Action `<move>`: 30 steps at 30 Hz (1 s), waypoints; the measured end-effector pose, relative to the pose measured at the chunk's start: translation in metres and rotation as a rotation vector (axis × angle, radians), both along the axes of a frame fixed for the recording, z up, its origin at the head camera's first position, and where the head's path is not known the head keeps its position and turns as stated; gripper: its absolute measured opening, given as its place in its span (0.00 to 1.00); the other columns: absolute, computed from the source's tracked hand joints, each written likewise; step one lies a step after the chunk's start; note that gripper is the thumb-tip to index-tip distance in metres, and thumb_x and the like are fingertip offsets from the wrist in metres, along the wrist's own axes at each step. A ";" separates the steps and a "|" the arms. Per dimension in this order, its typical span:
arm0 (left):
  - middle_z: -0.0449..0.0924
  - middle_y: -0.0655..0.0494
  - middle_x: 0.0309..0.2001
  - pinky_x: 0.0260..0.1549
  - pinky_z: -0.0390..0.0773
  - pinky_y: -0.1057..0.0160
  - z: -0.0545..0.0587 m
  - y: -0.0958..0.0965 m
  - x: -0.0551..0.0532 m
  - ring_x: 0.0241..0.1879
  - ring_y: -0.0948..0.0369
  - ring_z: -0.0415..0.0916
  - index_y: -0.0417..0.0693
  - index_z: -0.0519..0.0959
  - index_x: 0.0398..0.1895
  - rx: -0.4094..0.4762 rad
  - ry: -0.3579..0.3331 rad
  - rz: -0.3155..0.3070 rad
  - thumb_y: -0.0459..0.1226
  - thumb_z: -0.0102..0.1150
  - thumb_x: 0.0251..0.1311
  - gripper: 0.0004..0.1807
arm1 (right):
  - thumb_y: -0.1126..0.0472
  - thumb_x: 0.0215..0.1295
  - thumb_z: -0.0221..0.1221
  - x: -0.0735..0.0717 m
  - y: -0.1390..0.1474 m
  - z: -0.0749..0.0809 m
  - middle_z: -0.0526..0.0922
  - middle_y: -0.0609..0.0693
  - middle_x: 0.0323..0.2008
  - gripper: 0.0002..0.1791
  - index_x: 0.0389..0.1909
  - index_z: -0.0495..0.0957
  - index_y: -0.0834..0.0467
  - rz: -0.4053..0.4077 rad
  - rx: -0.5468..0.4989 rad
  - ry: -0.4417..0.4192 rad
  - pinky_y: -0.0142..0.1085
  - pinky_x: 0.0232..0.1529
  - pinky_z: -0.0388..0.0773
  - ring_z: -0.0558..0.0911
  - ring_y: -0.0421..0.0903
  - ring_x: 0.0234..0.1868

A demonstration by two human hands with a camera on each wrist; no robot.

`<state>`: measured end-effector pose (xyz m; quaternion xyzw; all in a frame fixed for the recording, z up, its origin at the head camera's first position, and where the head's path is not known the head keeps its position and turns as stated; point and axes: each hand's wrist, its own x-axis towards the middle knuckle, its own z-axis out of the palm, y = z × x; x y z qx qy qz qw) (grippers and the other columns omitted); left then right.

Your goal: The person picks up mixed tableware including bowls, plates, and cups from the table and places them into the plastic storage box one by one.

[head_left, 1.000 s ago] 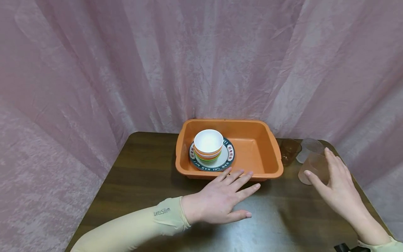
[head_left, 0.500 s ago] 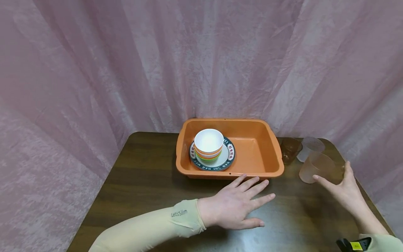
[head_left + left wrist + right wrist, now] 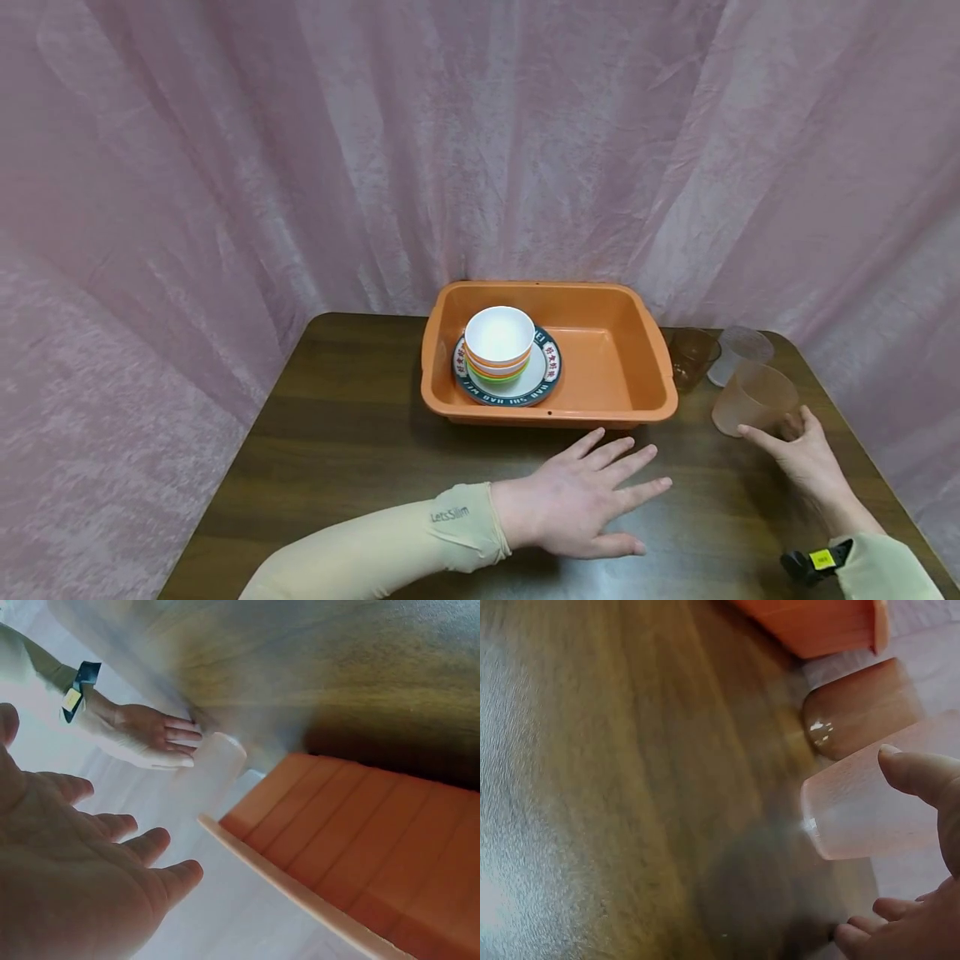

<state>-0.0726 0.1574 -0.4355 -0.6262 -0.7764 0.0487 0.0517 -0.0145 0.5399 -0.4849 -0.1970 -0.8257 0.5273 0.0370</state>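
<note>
A translucent pinkish cup (image 3: pixel 750 400) stands upright near the table's right edge. My right hand (image 3: pixel 813 462) is at its near right side, thumb in front of the cup and fingers beside it. In the right wrist view a gap shows between the fingers (image 3: pixel 877 922) and the pinkish cup (image 3: pixel 870 802); whether the thumb touches it I cannot tell. Behind it stand a brown cup (image 3: pixel 692 354) and a clear cup (image 3: pixel 741 346). My left hand (image 3: pixel 581 504), fingers spread and holding nothing, hovers in front of the orange basin (image 3: pixel 600 358).
Inside the basin, a stack of bowls (image 3: pixel 498 337), white on top, sits on a white plate (image 3: pixel 536 383) with a dark green patterned rim. The brown wooden table (image 3: pixel 345 417) backs onto a pink curtain (image 3: pixel 480 150).
My right hand has drawn back from over the pinkish cup, then lowered beside it. My left hand has shifted right and slightly toward me, off the basin's front rim.
</note>
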 end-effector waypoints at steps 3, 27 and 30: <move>0.37 0.60 0.83 0.77 0.37 0.50 -0.003 0.003 0.002 0.81 0.58 0.33 0.72 0.43 0.83 -0.006 0.008 -0.002 0.71 0.27 0.71 0.41 | 0.51 0.75 0.60 -0.003 0.001 -0.006 0.30 0.69 0.79 0.60 0.78 0.18 0.61 -0.011 0.012 0.048 0.61 0.75 0.36 0.37 0.70 0.77; 0.33 0.61 0.83 0.77 0.39 0.50 -0.013 0.012 0.013 0.81 0.59 0.33 0.73 0.40 0.83 -0.065 0.028 -0.023 0.72 0.24 0.70 0.42 | 0.60 0.62 0.73 -0.021 -0.010 -0.032 0.77 0.36 0.46 0.34 0.62 0.64 0.62 -0.120 0.190 0.195 0.19 0.41 0.68 0.72 0.27 0.45; 0.34 0.61 0.83 0.77 0.40 0.50 -0.013 0.011 0.014 0.81 0.60 0.33 0.73 0.40 0.83 -0.066 0.027 -0.025 0.72 0.25 0.70 0.42 | 0.63 0.60 0.74 -0.023 -0.012 -0.033 0.75 0.27 0.41 0.30 0.58 0.68 0.56 -0.134 0.178 0.250 0.19 0.41 0.68 0.73 0.26 0.44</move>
